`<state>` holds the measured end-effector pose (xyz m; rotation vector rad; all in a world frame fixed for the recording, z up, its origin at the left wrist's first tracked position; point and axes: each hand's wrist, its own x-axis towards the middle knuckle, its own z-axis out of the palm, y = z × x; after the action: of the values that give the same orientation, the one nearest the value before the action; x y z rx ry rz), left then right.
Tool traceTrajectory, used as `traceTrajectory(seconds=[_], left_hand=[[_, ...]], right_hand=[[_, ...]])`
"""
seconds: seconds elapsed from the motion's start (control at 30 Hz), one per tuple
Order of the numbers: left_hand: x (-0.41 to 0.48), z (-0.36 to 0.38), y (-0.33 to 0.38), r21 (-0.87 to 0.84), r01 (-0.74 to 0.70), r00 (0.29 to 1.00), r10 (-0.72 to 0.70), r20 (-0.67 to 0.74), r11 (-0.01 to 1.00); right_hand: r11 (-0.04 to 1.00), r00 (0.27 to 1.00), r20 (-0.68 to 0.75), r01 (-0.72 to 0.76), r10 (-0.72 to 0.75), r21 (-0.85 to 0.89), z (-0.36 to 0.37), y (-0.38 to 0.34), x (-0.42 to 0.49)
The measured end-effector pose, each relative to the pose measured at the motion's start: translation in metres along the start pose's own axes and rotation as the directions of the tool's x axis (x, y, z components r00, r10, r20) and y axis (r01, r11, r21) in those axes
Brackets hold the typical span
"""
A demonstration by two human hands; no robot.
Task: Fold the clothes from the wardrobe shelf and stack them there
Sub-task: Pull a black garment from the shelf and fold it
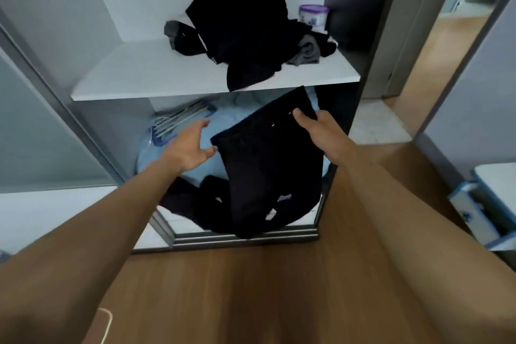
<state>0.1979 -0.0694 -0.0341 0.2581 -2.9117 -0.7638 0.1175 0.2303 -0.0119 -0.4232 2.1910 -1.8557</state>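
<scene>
Black garment [268, 165], just one, hangs below the shelf [156, 75], pinched by the right hand [321, 128]; the left hand [190, 148] has its fingers spread; one heap [245, 33] lies on that shelf.

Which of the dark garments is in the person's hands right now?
The black garment hanging below the shelf, gripped at its top by the right hand; the heap on the shelf lies untouched.

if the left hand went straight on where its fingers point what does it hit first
Probably the light blue bundle; the left hand points just left of the black garment, but depth is unclear.
</scene>
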Motion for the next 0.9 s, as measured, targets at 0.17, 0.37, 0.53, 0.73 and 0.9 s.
traceTrajectory(seconds=[0.17, 0.37, 0.53, 0.73, 0.9], left_hand=[[-0.015, -0.007, 0.007, -0.134, -0.107, 0.892, 0.154, 0.425, 0.985], [-0.049, -0.029, -0.050, -0.328, 0.063, 0.870, 0.109, 0.480, 0.942], [-0.079, -0.021, -0.094, -0.275, 0.123, 0.835, 0.051, 0.548, 0.953], [-0.105, -0.031, -0.098, -0.317, 0.148, 0.726, 0.115, 0.678, 0.937], [-0.120, -0.038, -0.073, -0.457, 0.261, 0.784, 0.090, 0.614, 0.850]], right_hand=[[0.995, 0.997, 0.038, 0.064, -0.061, -0.083, 0.044, -0.024, -0.023], [0.991, 0.979, -0.156, 0.125, -0.132, -0.053, 0.106, -0.050, -0.041], [0.991, 0.958, -0.256, 0.117, -0.128, -0.057, 0.143, -0.053, -0.053], [0.978, 0.937, -0.304, 0.123, -0.170, -0.170, 0.150, -0.042, -0.073], [0.986, 0.955, -0.282, 0.054, -0.097, -0.157, 0.135, -0.035, -0.078]])
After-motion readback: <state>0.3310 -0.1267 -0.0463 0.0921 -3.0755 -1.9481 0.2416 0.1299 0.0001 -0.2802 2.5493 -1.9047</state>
